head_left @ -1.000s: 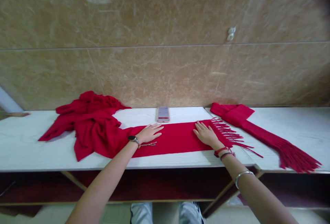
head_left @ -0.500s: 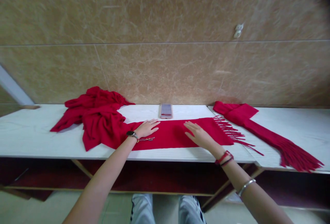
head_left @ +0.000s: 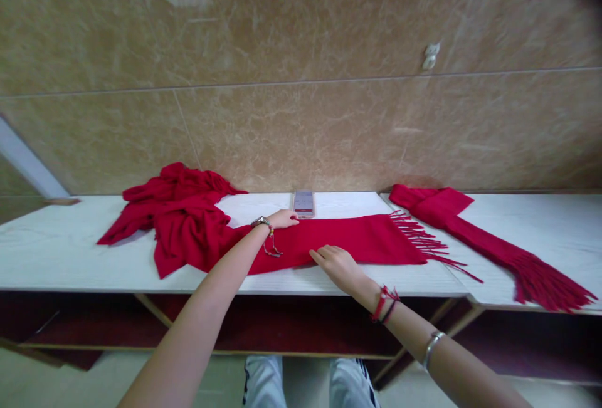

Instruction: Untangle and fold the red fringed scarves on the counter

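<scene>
A red scarf [head_left: 362,239] lies stretched flat across the white counter, its fringe spread to the right and its left part running into a crumpled red heap. My left hand [head_left: 283,219], wrist in a watch and beaded cord, is closed over the scarf's far edge near the middle. At the near edge, a little further right, my right hand [head_left: 336,265] has its fingers curled on the cloth, which lifts slightly there. The fingertips under the fabric are partly hidden.
Bunched red cloth [head_left: 185,214] sits on the left of the white counter [head_left: 47,257]. A phone [head_left: 303,204] stands by the wall behind the scarf. To the right lies another folded red scarf [head_left: 475,232], fringe near the front edge. Open shelves [head_left: 301,323] are underneath.
Both hands were spread flat on the scarf. The left has moved right to its far edge and the right has shifted left to its near edge; both have closed on the cloth.
</scene>
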`<state>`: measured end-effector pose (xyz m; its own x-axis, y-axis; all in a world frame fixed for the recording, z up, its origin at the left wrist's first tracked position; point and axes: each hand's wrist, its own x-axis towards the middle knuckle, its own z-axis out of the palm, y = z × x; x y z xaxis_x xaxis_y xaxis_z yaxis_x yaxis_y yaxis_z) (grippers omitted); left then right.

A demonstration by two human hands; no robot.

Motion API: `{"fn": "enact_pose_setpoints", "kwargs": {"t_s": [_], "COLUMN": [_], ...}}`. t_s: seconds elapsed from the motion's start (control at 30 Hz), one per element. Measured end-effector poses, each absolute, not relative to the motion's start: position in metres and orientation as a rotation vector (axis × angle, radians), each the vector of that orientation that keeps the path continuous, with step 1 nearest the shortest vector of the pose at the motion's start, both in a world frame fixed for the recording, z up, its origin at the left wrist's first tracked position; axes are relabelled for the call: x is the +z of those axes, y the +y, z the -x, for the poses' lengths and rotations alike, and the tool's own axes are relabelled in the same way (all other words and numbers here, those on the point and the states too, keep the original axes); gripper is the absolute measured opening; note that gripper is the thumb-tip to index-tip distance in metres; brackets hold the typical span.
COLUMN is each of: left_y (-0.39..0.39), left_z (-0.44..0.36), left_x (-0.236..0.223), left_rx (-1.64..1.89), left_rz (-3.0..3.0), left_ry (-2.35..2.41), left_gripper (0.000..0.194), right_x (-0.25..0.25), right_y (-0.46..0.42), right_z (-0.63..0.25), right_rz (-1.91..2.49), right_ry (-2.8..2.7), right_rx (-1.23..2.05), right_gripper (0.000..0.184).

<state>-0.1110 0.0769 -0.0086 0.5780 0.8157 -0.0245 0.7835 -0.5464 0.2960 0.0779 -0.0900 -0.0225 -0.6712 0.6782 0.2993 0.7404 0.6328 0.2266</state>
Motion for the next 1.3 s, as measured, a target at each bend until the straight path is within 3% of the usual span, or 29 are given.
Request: {"fn": "enact_pose_setpoints", "kwargs": {"t_s": [0.13, 0.37, 0.63, 0.73, 0.93, 1.1, 1.3], "left_y": [0.079, 0.079, 0.098, 0.105, 0.094, 0.086, 0.07], "left_z": [0.101, 0.081, -0.016, -0.074, -0.158, -0.176, -0.165], "left_x": [-0.012, 0.012, 0.092, 0.101, 0.043, -0.011, -0.004], "left_rx": [0.287, 0.533, 0.746, 0.709, 0.483, 0.361, 0.435], "left_rz": [-2.463, -2.291, -2.185, -2.207, -2.323, -2.431, -2.571], "left_ry": [1.311, 1.211, 0.985, 0.957, 1.035, 1.136, 1.22], "left_gripper": [0.019, 0.021, 0.025, 0.022, 0.031, 0.022, 0.033], "right_x": [-0.031, -0.019, 0.028, 0.038, 0.001, -0.043, -0.049], "right_y": [-0.09, -0.098, -0.102, -0.105, -0.11, -0.105, -0.098], "right_z": [-0.078, -0.092, -0.16, -0.202, -0.276, -0.301, -0.309], "right_rz": [1.214, 1.309, 1.57, 1.732, 1.979, 2.035, 1.918], "right_ry": [-2.532, -2.435, -2.078, -1.963, -2.111, -2.199, -2.166], "right_rx": [-0.612, -0.635, -0.682, -0.725, -0.728, -0.543, -0.405], "right_gripper": [0.012, 0.016, 0.041, 0.046, 0.051, 0.047, 0.045]}}
